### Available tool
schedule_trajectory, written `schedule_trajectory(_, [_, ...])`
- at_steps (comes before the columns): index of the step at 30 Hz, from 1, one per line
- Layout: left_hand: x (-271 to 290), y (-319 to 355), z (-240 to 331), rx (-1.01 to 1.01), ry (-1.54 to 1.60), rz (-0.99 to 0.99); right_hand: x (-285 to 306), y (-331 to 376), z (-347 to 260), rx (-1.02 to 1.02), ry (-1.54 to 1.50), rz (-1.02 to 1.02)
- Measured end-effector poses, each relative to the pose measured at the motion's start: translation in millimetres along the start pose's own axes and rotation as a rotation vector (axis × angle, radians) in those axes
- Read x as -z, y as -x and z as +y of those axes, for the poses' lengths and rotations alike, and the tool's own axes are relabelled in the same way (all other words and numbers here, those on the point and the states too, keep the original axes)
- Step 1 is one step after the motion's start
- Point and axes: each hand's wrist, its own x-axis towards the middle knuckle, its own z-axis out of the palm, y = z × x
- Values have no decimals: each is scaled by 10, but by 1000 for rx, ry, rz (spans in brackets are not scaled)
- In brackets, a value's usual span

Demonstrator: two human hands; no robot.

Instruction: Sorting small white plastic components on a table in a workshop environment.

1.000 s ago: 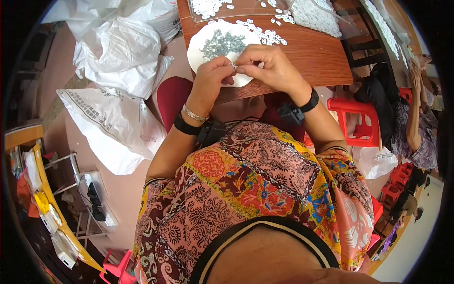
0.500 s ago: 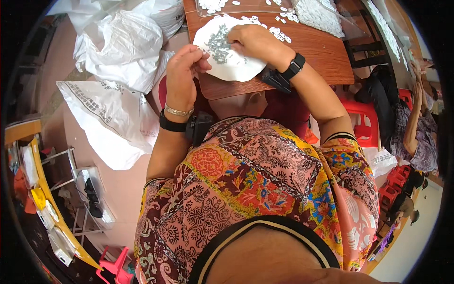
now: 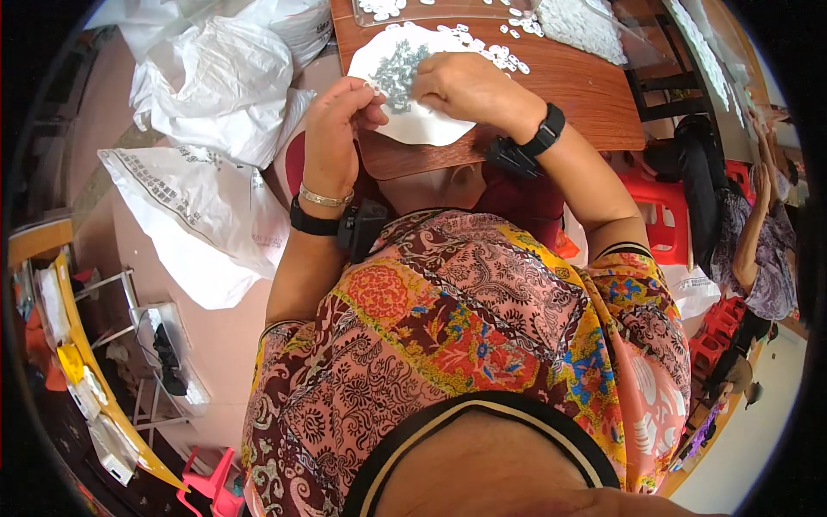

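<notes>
My left hand (image 3: 340, 129) is raised at the near left edge of a white plate (image 3: 435, 129), its fingers pinched on a small white piece. My right hand (image 3: 469, 86) lies over the plate, fingertips down in a heap of small grey metal parts (image 3: 398, 71); what those fingers hold is hidden. The plate rests on the near edge of a brown wooden table (image 3: 568, 90). Several small white pieces (image 3: 504, 56) lie scattered on the table just beyond the plate. Black bands sit on both wrists.
White plastic sacks (image 3: 211, 82) lie piled on the floor to my left. A clear tray of white pieces (image 3: 383, 9) stands at the table's far edge. Red plastic stools (image 3: 668, 215) and another seated person (image 3: 762, 250) are to my right. A yellow-edged bench (image 3: 82, 362) is at far left.
Both hands have moved up from the near edge of the plate; the right hand now reaches into the grey parts and the left hand has separated from it.
</notes>
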Motion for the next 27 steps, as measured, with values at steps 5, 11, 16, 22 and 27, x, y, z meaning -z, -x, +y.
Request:
schedule_trajectory(5, [-25, 13, 12, -1, -8, -6, -124, -75, -41, 38, 133, -31])
schedule_trajectory(11, [-23, 17, -15, 2, 3, -4, -137, -103, 7, -68, 120, -110])
schedule_trajectory(16, [8, 16, 6, 3, 1, 10, 89, 27, 189, -128, -55, -55])
schedule_trajectory(22, [-20, 13, -13, 0, 27, 13, 165, 76, 48, -93, -12, -51])
schedule_trajectory(27, [-25, 13, -18, 13, 19, 6, 86, 25, 14, -105, 59, -71])
